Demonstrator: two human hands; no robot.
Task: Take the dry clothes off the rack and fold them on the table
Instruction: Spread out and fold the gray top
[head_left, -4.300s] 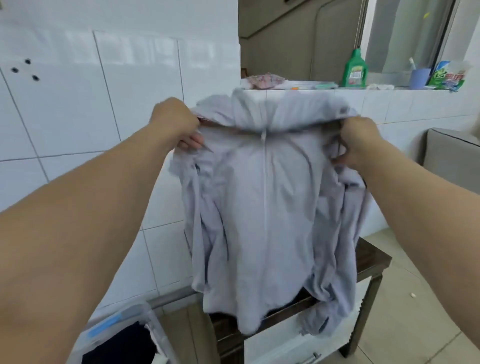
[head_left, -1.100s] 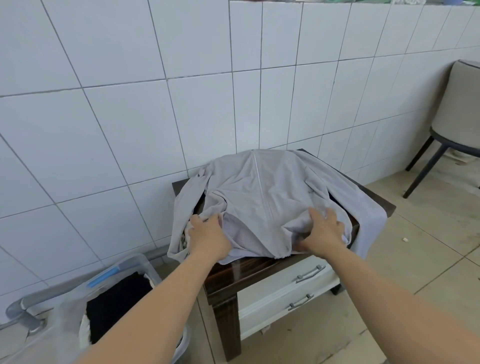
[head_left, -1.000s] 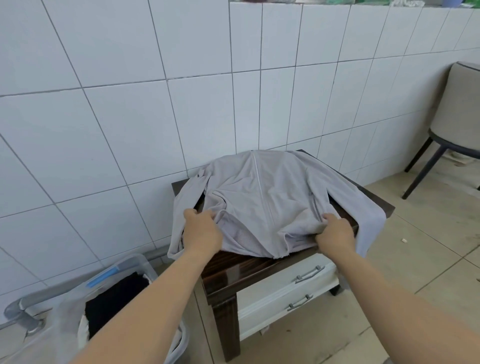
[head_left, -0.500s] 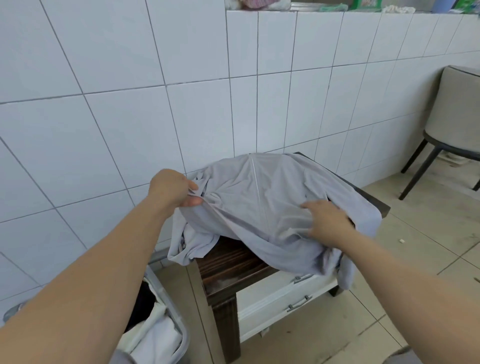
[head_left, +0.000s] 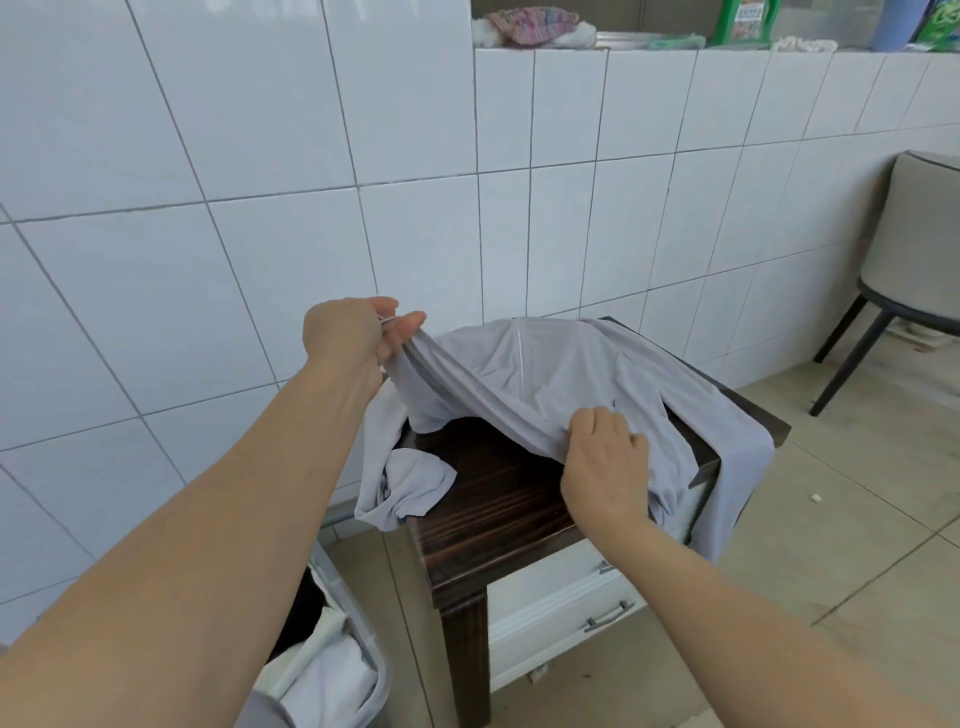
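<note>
A light grey garment lies spread over a small dark wooden table against the tiled wall. My left hand pinches the garment's hem and holds it raised above the table's left rear corner. My right hand grips the same hem lower down, over the table's middle. The fabric between my hands is stretched and folded back, baring the table's front half. One sleeve hangs bunched off the table's left side, another part hangs over the right edge.
A clear plastic bin with white and dark clothes stands on the floor left of the table. White drawers sit under the tabletop. A grey chair stands at the right. Bottles and cloths line the ledge above.
Both hands took the garment's near hem and lifted it up and back over the garment. The left hand rose higher, and more dark tabletop now shows in front.
</note>
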